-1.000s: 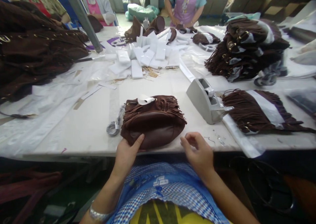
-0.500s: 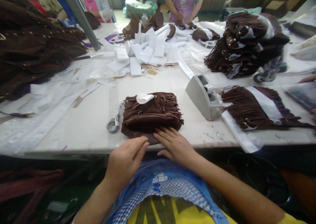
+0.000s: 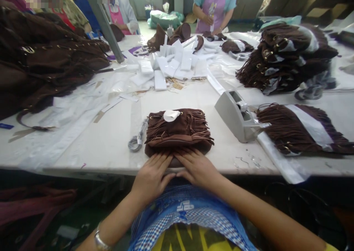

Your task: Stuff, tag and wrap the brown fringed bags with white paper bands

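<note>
A dark brown fringed bag [image 3: 179, 127] lies at the table's front edge, its base turned toward me. White wrapping [image 3: 171, 115] shows near its eyelets. My left hand [image 3: 155, 171] rests flat on the near side of the bag, fingers stretched forward. Beside it, my right hand [image 3: 196, 168] presses the same part with its fingers extended. The two thumbs come close together at the front. Fingertips of both hands are partly hidden under the bag's lower edge. A plastic-wrapped strap coil [image 3: 135, 142] lies just left of the bag.
To the right stands a grey tape dispenser [image 3: 236, 114], beside a wrapped fringed bag [image 3: 301, 129]. Bags are stacked [image 3: 287, 59] behind it. A large brown pile [image 3: 47, 59] fills the left. White packets [image 3: 166, 64] lie mid-table near a metal post [image 3: 105, 26]. Co-workers stand across the table.
My left hand has come down from above the table edge onto the bag, its fingers now stretched out. My right hand stays on the bag. The view has shifted slightly.
</note>
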Motion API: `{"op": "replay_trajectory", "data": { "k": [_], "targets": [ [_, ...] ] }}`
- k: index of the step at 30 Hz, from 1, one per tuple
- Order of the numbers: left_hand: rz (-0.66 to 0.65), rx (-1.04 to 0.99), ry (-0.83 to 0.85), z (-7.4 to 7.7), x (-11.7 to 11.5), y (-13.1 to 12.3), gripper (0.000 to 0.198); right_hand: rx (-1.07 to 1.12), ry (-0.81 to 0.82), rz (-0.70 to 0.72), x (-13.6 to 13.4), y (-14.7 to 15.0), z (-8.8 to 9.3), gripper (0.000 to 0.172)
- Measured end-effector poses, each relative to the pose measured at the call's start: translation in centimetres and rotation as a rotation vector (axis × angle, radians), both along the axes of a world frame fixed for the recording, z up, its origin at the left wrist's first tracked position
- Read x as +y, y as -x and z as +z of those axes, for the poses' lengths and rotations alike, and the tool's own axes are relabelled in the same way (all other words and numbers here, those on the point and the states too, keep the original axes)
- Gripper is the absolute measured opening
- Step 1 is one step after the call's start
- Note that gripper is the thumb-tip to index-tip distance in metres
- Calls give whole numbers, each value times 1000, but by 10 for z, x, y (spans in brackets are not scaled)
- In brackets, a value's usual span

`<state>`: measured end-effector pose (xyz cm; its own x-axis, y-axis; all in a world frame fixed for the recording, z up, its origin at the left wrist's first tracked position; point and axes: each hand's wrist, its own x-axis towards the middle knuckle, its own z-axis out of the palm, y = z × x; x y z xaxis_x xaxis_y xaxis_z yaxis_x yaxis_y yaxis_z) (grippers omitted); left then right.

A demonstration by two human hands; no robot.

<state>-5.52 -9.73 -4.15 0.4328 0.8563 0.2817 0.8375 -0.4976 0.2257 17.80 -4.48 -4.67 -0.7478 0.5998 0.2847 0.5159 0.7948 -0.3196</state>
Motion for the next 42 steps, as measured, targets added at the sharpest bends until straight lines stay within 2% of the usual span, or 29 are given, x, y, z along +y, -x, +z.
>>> {"op": "replay_trajectory", "data": {
  "k": [3, 5, 7, 9, 11, 14, 17, 20, 24, 26, 30, 32, 37, 39, 42],
  "targets": [
    [20, -172, -84, 15, 3, 3, 28, -37, 28, 49, 7, 4, -8, 69],
    [65, -254, -217, 26, 12, 3, 30, -53, 31, 61, 9, 2, -10, 70],
    [113, -258, -310, 36, 26, 0, 41, -56, 26, 63, 9, -1, -9, 72],
    [124, -225, -289, 43, 41, -5, 45, -59, 32, 65, 8, -3, -6, 73],
    [109, -224, -226, 47, 51, -10, 37, -63, 48, 71, 8, -4, -4, 73],
    [67, -235, -248, 43, 51, -16, 20, -54, 76, 79, 7, -6, -3, 73],
    [-42, -151, -366, 28, 42, -23, 13, -39, 119, 65, 6, -6, -7, 70],
    [-113, -45, -382, 12, 37, -31, 16, -59, 142, 56, 6, -9, -9, 60],
    [-47, 44, -267, 3, 26, -35, 27, -72, 109, 54, 6, -24, -3, 48],
    [-48, 69, -233, 3, 15, -34, 36, -36, 115, -29, 3, -36, 1, 43],
    [-23, 131, -163, 4, -3, -34, 54, 135, 135, -337, -7, -56, 4, 31],
    [-6, 148, -133, 6, -2, -38, 59, 215, 131, -465, -11, -63, 5, 31],
    [-42, 146, -71, 17, 13, -51, 64, 394, 75, -666, -10, -67, 16, 19],
    [-52, 135, -67, 19, 16, -54, 63, 424, -6, -615, -7, -61, 18, 19],
    [-36, 127, -103, 15, 14, -54, 58, 289, -87, -287, -1, -53, 11, 30]
  ]
}}
